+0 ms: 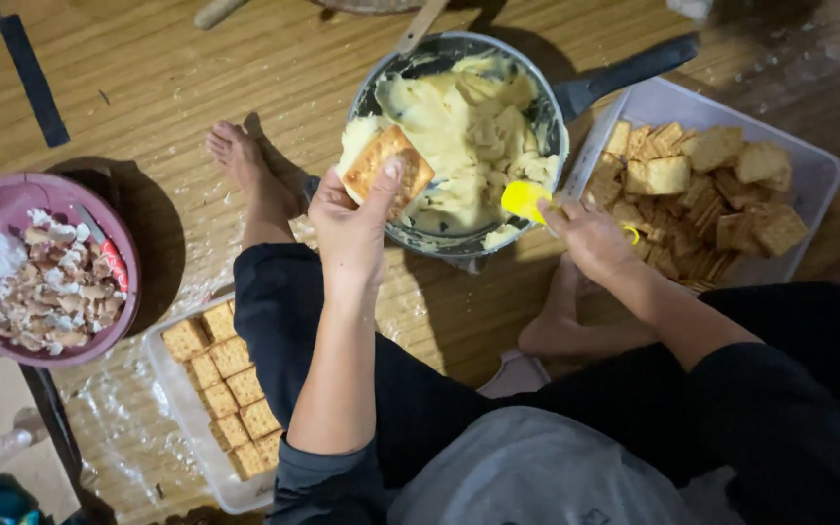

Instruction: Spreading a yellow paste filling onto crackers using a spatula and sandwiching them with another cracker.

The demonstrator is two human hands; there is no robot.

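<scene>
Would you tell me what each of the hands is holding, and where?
Left hand pinches a square cracker by its lower edge; right hand grips a yellow spatula by its handle.

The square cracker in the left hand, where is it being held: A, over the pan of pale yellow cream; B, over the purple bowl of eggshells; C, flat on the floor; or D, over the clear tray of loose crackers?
A: the left hand pinches the square cracker above the pan of cream.
</scene>
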